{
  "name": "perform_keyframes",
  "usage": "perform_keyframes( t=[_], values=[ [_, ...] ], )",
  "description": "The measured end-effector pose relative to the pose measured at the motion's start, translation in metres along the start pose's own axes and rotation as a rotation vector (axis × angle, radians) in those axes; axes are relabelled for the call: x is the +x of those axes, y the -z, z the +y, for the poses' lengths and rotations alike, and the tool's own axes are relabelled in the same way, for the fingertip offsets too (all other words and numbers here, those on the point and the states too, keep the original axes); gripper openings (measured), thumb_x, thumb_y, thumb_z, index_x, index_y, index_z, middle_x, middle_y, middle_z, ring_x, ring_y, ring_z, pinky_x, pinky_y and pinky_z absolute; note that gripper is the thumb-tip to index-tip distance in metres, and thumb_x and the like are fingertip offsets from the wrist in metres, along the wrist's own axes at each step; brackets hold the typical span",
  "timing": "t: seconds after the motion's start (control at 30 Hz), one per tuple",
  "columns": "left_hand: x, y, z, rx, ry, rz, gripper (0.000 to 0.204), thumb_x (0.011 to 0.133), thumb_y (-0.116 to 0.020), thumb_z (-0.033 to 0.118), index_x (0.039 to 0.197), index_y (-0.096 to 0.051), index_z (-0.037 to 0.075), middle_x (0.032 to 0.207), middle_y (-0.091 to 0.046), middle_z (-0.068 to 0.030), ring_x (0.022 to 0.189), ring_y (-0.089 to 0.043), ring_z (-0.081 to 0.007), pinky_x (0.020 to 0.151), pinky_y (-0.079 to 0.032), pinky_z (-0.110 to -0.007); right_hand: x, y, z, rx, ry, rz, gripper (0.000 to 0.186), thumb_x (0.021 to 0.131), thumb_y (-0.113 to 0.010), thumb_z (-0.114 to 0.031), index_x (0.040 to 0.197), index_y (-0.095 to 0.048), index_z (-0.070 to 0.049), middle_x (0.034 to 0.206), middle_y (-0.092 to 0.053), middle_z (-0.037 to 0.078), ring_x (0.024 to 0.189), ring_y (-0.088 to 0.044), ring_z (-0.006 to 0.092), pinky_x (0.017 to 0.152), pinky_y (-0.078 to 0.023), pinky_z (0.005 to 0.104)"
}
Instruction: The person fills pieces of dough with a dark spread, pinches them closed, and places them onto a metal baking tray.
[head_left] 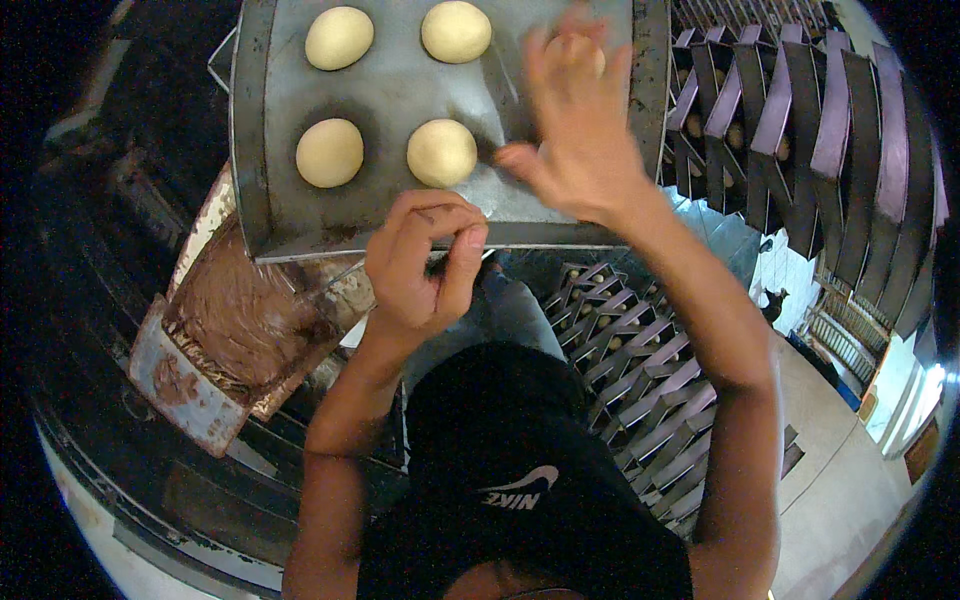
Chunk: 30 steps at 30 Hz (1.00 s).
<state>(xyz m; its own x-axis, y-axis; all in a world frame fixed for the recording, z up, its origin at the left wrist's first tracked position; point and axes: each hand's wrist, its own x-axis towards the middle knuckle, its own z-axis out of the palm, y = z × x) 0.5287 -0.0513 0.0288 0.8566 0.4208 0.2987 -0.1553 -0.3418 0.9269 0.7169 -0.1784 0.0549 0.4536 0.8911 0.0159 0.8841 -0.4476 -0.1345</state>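
Note:
A dark metal baking tray (390, 92) lies before me with pale round dough balls on it. Two sit in the left column, the near one (330, 153) below the far one (339, 38). The middle column holds another pair, one near (442, 153) and one far (456, 32). My right hand (585, 130), blurred, is spread palm down over a further dough ball (577, 55), partly hidden under its fingers; whether it presses on it I cannot tell. My left hand (425, 255) is closed at the tray's front edge, fingertips against the thumb; anything inside is hidden.
Left of and below the tray stands a worn container (190, 400) with a smeared brown mass (245, 300) in it. Stacked racks of trays (790, 120) rise at the right, some holding dough balls. Another such stack (640, 350) stands lower, beside my right arm.

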Motion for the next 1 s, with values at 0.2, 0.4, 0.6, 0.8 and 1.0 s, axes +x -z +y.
perform_keyframes(
  t=[0.2,0.4,0.6,0.8,1.0],
  values=[
    [0.014,0.007,0.011,-0.128,0.079,0.007,0.008,0.087,-0.069,0.002,0.094,-0.065,-0.001,0.090,-0.070,-0.0161,0.083,-0.068,-0.0295,0.076,-0.055,-0.036,-0.015,-0.016,0.041,0.716,-0.117,0.276,0.079,0.100,-0.048,-0.055,0.155,-0.038,0.001,0.163,-0.032,0.026,0.153,-0.031,0.0409,0.124,-0.026,0.0493],
    [0.004,-0.002,0.003,-0.030,-0.013,0.014,0.008,0.094,-0.062,0.008,0.097,-0.062,0.000,0.094,-0.068,-0.0157,0.089,-0.064,-0.0257,0.084,-0.052,-0.038,-0.023,-0.039,0.008,0.179,0.129,0.024,0.080,0.098,-0.051,-0.059,0.152,-0.044,0.000,0.156,-0.045,0.024,0.146,-0.039,0.0459,0.121,-0.032,0.0542],
    [-0.034,0.012,-0.003,-0.521,0.114,0.227,0.002,0.093,-0.058,-0.001,0.093,-0.060,0.000,0.087,-0.064,-0.0140,0.074,-0.059,-0.0201,0.067,-0.048,-0.033,-0.014,-0.028,0.003,0.327,0.080,0.005,0.073,0.093,-0.063,-0.054,0.137,-0.057,0.004,0.147,-0.051,0.028,0.139,-0.044,0.0479,0.115,-0.037,0.0555],
    [-0.018,-0.001,0.037,-0.284,0.214,0.714,0.010,0.097,-0.062,0.009,0.102,-0.059,0.002,0.101,-0.064,-0.0104,0.095,-0.058,-0.0192,0.079,-0.048,-0.034,0.003,-0.011,-0.091,1.023,-0.357,0.039,0.039,0.086,-0.080,-0.024,0.111,-0.065,0.001,0.109,-0.067,0.016,0.100,-0.067,0.0360,0.088,-0.054,0.0470],
    [-0.088,-0.026,0.067,-0.013,0.194,0.639,0.022,0.097,-0.071,0.023,0.096,-0.067,0.002,0.080,-0.065,-0.0037,0.070,-0.057,-0.0104,0.058,-0.044,-0.028,-0.112,0.013,-0.166,1.236,-0.124,0.616,0.021,0.098,-0.068,-0.019,0.090,-0.062,-0.001,0.090,-0.063,0.008,0.082,-0.058,0.0206,0.076,-0.049,0.0318]
  ],
)
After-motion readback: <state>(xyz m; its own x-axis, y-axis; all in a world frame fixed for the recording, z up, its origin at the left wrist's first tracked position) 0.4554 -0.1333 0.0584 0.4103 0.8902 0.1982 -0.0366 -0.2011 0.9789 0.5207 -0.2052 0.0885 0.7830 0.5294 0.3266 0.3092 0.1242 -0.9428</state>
